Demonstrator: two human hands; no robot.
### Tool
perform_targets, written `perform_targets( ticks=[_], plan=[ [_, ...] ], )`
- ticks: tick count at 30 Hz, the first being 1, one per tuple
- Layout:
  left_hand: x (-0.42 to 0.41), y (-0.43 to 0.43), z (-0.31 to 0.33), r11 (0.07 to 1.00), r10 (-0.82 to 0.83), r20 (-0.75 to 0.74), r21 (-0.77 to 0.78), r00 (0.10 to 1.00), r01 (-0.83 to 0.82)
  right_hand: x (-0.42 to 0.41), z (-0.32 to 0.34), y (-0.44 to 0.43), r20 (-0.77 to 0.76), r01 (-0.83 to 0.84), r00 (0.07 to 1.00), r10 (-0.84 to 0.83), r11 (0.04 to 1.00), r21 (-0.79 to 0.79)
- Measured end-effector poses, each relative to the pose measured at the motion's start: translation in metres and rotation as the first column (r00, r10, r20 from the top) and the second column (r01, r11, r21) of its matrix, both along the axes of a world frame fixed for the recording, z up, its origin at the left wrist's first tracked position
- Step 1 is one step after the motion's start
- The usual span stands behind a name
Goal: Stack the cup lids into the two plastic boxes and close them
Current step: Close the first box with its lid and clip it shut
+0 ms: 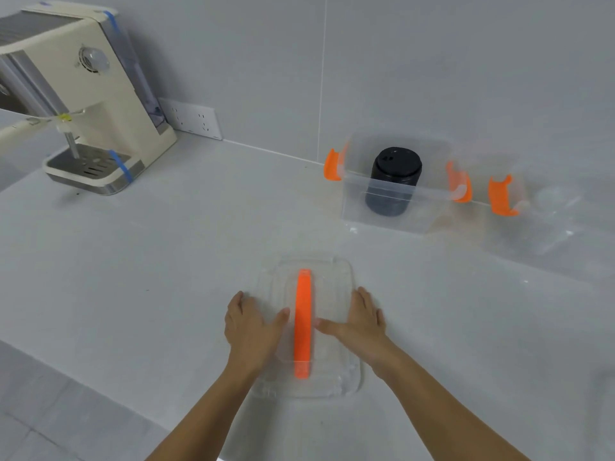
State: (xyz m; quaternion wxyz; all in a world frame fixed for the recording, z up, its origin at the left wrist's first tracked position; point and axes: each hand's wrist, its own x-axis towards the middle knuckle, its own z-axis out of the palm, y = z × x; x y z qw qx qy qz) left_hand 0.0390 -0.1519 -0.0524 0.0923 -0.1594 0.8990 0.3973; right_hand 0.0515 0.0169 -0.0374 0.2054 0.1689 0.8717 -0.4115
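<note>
Between both hands, near counter edge, clear plastic box lid [336,377] w/ long orange handle [303,322] runs fore-aft: left hand [251,327] & right hand [361,319] flat, splayed, pressing not gripping; open clear box w/ black lid stack [394,181] far right-fwd, nearer right.

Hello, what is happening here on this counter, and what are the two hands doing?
A person is working at a white counter. Both hands, the left hand and the right hand, rest flat on a clear box lid with an orange handle, one on each side of the handle. Farther back, an open clear box with orange clips holds a stack of black cup lids. A second clear box stands to its right, its contents hard to tell. A coffee machine stands at the far left.
</note>
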Motion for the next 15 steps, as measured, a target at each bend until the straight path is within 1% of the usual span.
perform_targets(
  ticks=[2,3,4,5,8,10,12,15],
  plan=[
    [0.002,0.000,0.003,0.981,0.047,-0.018,0.189,0.999,-0.042,0.001,0.005,0.004,-0.040,0.076,0.996,-0.083,0.984,-0.159],
    [0.002,0.001,0.005,0.958,0.072,-0.026,0.282,0.997,-0.061,0.001,0.008,0.007,-0.041,0.111,0.991,-0.126,0.958,-0.265],
    [0.003,0.003,0.007,0.934,0.097,-0.037,0.349,0.995,-0.078,0.001,0.011,0.008,-0.027,0.139,0.987,-0.160,0.922,-0.362],
    [0.002,0.004,0.009,0.915,0.125,-0.053,0.393,0.991,-0.094,0.001,0.013,0.009,-0.020,0.160,0.982,-0.186,0.891,-0.425],
    [-0.005,0.006,0.018,0.837,0.237,-0.092,0.524,0.967,-0.156,-0.003,0.016,0.016,-0.095,0.198,0.959,-0.267,0.873,-0.446],
    [-0.011,0.006,0.025,0.770,0.285,-0.071,0.611,0.956,-0.184,-0.008,0.021,0.021,-0.172,0.205,0.938,-0.302,0.880,-0.428],
    [-0.016,0.006,0.031,0.717,0.295,-0.044,0.670,0.954,-0.191,-0.013,0.026,0.027,-0.233,0.204,0.917,-0.323,0.882,-0.424],
    [-0.025,0.005,0.045,0.650,0.286,-0.034,0.741,0.958,-0.168,-0.019,0.040,0.037,-0.280,0.196,0.891,-0.359,0.858,-0.475]
  ],
)
